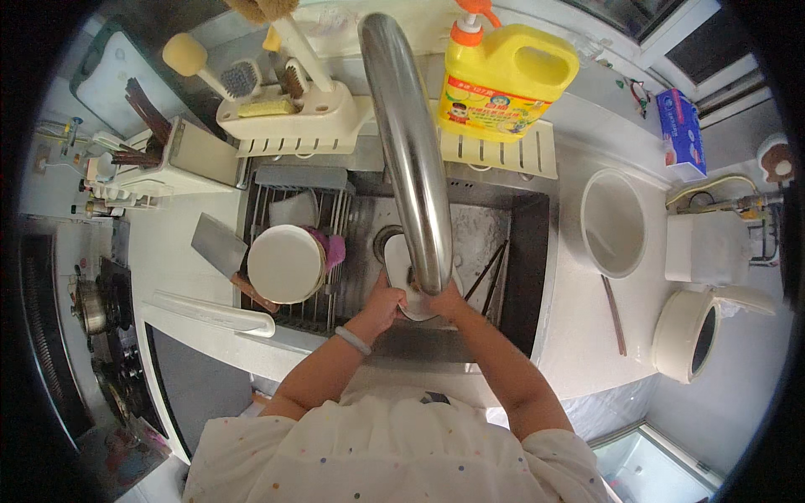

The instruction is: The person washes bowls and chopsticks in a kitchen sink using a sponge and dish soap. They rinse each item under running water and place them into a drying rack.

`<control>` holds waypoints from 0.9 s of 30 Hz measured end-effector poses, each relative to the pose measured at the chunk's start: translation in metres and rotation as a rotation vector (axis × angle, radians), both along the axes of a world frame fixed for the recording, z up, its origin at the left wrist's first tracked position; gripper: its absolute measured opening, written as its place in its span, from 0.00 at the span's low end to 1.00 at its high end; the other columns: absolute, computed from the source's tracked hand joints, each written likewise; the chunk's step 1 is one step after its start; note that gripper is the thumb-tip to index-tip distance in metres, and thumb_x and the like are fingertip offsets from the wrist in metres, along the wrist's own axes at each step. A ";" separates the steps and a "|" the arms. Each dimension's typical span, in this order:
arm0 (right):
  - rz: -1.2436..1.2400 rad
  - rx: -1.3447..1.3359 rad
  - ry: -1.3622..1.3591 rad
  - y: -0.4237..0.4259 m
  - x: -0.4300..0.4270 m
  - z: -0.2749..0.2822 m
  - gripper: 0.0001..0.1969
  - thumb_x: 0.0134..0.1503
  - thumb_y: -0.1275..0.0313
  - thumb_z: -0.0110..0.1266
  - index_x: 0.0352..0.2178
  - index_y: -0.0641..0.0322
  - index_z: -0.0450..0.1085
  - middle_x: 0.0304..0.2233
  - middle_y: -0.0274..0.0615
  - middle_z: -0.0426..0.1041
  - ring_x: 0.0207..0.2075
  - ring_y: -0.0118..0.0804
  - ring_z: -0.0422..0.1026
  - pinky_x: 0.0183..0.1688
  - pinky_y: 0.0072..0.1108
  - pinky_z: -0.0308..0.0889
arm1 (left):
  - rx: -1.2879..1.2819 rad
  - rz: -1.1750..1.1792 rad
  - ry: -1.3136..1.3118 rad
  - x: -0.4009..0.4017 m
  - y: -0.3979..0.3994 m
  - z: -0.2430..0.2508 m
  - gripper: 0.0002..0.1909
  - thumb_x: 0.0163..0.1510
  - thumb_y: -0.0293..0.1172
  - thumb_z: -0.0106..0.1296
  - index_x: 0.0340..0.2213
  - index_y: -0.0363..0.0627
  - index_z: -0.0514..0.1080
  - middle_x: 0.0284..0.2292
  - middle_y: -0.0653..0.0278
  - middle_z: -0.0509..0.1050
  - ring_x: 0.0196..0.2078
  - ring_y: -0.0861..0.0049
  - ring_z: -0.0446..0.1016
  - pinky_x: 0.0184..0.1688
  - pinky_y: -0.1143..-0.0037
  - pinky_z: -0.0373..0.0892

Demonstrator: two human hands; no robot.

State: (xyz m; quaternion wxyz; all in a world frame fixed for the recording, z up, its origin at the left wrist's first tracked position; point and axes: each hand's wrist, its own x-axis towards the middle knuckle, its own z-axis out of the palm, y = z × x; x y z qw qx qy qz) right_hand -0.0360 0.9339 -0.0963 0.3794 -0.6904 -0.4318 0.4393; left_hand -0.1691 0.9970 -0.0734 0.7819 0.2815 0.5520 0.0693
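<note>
Under the steel faucet (412, 157), both of my hands grip a pale dish with rounded corners (397, 254) inside the sink (525, 276). My left hand (383, 305) holds its left side, a light band on the wrist. Part of my right hand (448, 302) is hidden behind the faucet's end; it holds the dish's right side. Two dark chopsticks (494, 276) lean in the sink to the right. A drying rack (339, 232) spans the sink's left part, bearing a stack of round white dishes (286, 264) with a purple cloth (335, 250) beside it.
A cleaver (220, 248) lies left of the rack, its handle over the sink edge. Behind stand a brush holder (289, 126) and a yellow detergent jug (503, 82). On the right counter are a white basin (613, 223), chopsticks (613, 314) and a lidded white bin (682, 333).
</note>
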 end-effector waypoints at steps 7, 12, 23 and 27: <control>0.191 0.022 -0.123 0.011 -0.020 0.029 0.14 0.39 0.79 0.52 0.32 0.65 0.65 0.30 0.49 0.68 0.35 0.49 0.65 0.38 0.32 0.60 | -0.087 0.119 0.001 -0.012 0.003 -0.005 0.11 0.41 0.20 0.41 0.28 0.45 0.55 0.23 0.62 0.62 0.22 0.75 0.63 0.23 0.75 0.63; -0.212 0.118 0.192 0.013 -0.001 -0.013 0.12 0.37 0.80 0.51 0.28 0.66 0.63 0.29 0.50 0.67 0.35 0.50 0.65 0.38 0.32 0.60 | 0.025 0.026 -0.134 -0.009 0.012 -0.002 0.38 0.35 0.16 0.39 0.52 0.43 0.46 0.32 0.57 0.63 0.25 0.76 0.65 0.20 0.79 0.63; -0.373 0.270 0.338 0.023 -0.007 -0.019 0.11 0.36 0.80 0.53 0.26 0.65 0.66 0.28 0.47 0.67 0.33 0.47 0.66 0.36 0.29 0.62 | 0.156 0.070 -0.153 0.007 0.022 0.023 0.37 0.35 0.16 0.41 0.52 0.43 0.47 0.40 0.54 0.62 0.30 0.70 0.66 0.22 0.76 0.68; -0.128 -0.194 -0.200 0.030 0.020 -0.021 0.11 0.36 0.80 0.51 0.27 0.65 0.65 0.29 0.48 0.66 0.34 0.48 0.65 0.37 0.29 0.61 | 0.396 -0.106 -0.111 0.014 0.027 0.015 0.38 0.34 0.15 0.41 0.52 0.42 0.48 0.40 0.54 0.62 0.31 0.70 0.66 0.22 0.77 0.66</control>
